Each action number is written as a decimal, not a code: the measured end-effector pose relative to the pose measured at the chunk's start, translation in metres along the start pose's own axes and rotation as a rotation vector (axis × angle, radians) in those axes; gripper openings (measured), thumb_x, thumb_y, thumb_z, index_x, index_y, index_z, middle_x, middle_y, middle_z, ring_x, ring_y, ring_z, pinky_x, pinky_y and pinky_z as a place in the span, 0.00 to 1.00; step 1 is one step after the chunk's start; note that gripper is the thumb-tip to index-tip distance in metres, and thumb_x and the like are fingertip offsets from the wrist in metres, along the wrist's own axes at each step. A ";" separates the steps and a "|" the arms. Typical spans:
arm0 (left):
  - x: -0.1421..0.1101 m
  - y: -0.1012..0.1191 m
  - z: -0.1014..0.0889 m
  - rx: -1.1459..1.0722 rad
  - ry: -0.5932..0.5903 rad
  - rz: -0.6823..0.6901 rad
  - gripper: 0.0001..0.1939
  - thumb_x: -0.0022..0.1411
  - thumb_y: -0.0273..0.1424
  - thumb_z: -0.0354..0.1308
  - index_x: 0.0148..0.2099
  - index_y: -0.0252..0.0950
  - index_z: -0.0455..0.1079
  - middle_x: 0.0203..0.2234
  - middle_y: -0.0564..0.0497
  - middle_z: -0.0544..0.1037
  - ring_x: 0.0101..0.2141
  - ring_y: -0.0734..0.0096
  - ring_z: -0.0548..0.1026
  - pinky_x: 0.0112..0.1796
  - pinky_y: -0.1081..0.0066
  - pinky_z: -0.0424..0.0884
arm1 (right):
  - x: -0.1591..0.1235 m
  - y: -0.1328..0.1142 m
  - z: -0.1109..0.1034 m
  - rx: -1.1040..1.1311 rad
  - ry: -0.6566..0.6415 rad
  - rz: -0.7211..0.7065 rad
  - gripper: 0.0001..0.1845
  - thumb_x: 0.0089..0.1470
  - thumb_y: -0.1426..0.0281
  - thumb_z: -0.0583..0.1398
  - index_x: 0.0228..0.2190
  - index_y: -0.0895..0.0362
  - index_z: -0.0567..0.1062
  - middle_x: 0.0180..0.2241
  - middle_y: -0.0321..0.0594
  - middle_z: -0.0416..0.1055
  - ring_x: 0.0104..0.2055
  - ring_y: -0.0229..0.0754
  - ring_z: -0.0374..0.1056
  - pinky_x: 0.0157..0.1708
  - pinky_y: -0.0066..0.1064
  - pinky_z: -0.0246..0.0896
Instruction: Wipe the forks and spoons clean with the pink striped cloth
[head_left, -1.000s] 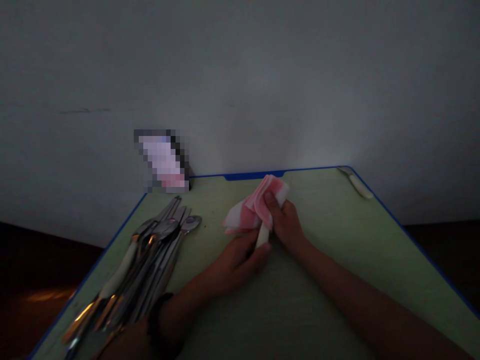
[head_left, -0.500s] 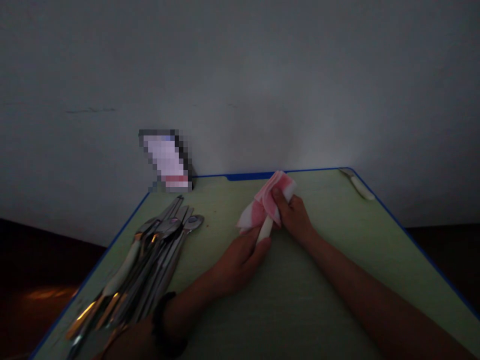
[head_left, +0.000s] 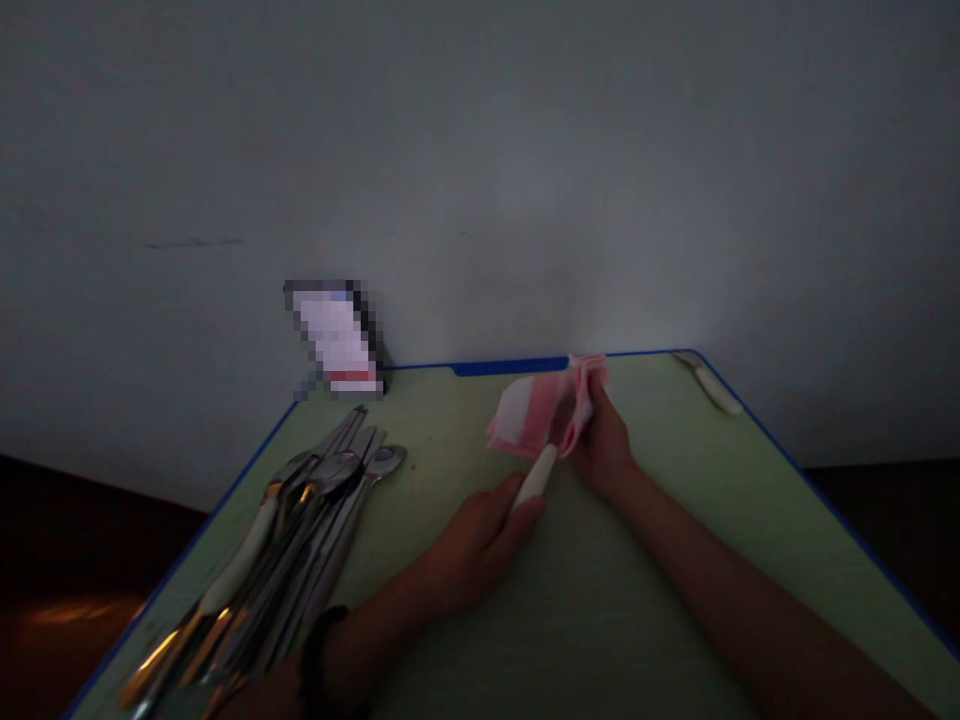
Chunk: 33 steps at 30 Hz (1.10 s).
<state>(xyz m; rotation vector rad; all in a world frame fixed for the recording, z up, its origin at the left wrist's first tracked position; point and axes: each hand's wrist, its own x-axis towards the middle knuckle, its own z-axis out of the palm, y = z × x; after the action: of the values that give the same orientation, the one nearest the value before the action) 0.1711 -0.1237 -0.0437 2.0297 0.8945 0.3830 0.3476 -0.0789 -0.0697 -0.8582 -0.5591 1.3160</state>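
Centre of the frame: the left hand [head_left: 480, 540] is closed around the lower part of a smooth, white, rounded utensil handle [head_left: 535, 477], thumb and fingers wrapped on it. The handle slants up to a folded pink-and-white striped fabric cloth [head_left: 523, 412]; whatever lies beyond its upper end is hidden in the folds. The right hand [head_left: 606, 445] is partly closed, gathering the cloth's right side, while the left part spreads outward; its exact finger positions are hidden. Gripping the handle low presumably steadies the utensil and leaves its far end free for the cloth, which probably shields the right hand's fingers from direct contact.

Left of the frame: a heap of metal cutlery, some pieces white- or gold-handled [head_left: 300, 560], lies roughly parallel, bowls and tips toward the top, perhaps so that handles face the person. Upper right: a single white-handled metal utensil [head_left: 716, 388] lies apart near the corner, likely to keep it distinct from the heap.

Surface and room: a pale green tabletop [head_left: 435, 420] with a blue rim meets a plain grey wall [head_left: 480, 150]; a pixelated, phone-like slab [head_left: 337, 340] leans at upper left. Lighting is dim.
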 end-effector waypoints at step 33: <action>0.002 0.001 0.007 0.031 0.128 -0.043 0.17 0.67 0.38 0.42 0.50 0.32 0.62 0.37 0.44 0.75 0.35 0.63 0.73 0.37 0.66 0.67 | -0.005 -0.015 0.000 0.299 -0.183 0.184 0.14 0.49 0.59 0.56 0.36 0.53 0.74 0.31 0.35 0.74 0.36 0.42 0.70 0.35 0.34 0.65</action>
<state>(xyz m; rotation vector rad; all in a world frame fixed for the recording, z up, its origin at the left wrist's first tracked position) 0.1767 -0.1269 -0.0476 2.0286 1.0263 0.4829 0.3554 -0.0837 -0.0576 -0.5559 -0.4170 1.6105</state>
